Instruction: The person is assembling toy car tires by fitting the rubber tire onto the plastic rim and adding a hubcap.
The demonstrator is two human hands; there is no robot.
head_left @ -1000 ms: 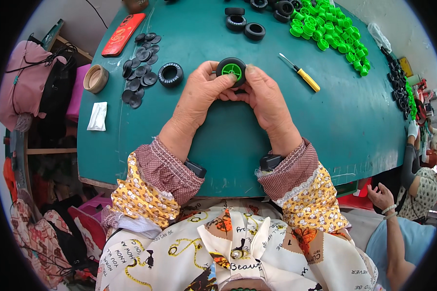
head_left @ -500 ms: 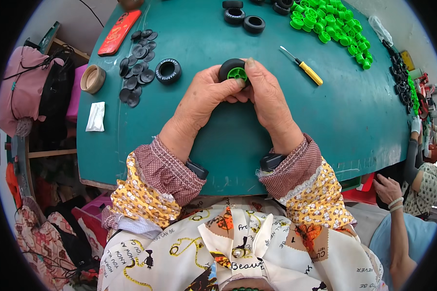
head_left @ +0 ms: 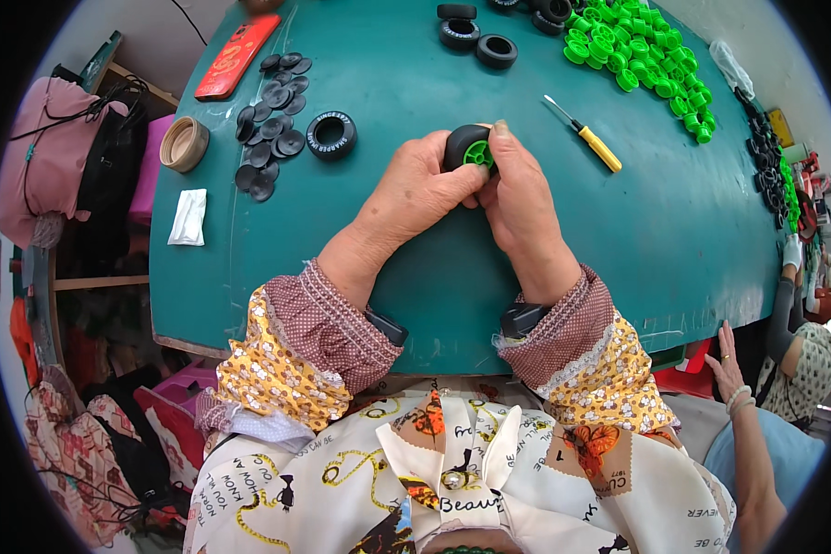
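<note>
Your left hand [head_left: 423,187]: fingers curled in, thumb pressed to the green hub of the wheel [head_left: 462,146]. Your right hand [head_left: 523,189]: closed on the wheel's other side, thumb up against the black tyre. The wheel sits between both hands, tilted, over the green table [head_left: 656,240]; fingers behind it mostly hidden. Across the table from your left: a round tan container [head_left: 185,145], a white packet [head_left: 187,218] nearer you, a red flat case [head_left: 238,60] farther off, black discs [head_left: 272,125] in a loose, partly overlapping cluster, a loose tyre [head_left: 349,138] just beside them. Right of your hands, a yellow-handled screwdriver [head_left: 598,148]; beyond, heaped green hubs [head_left: 651,60].
</note>
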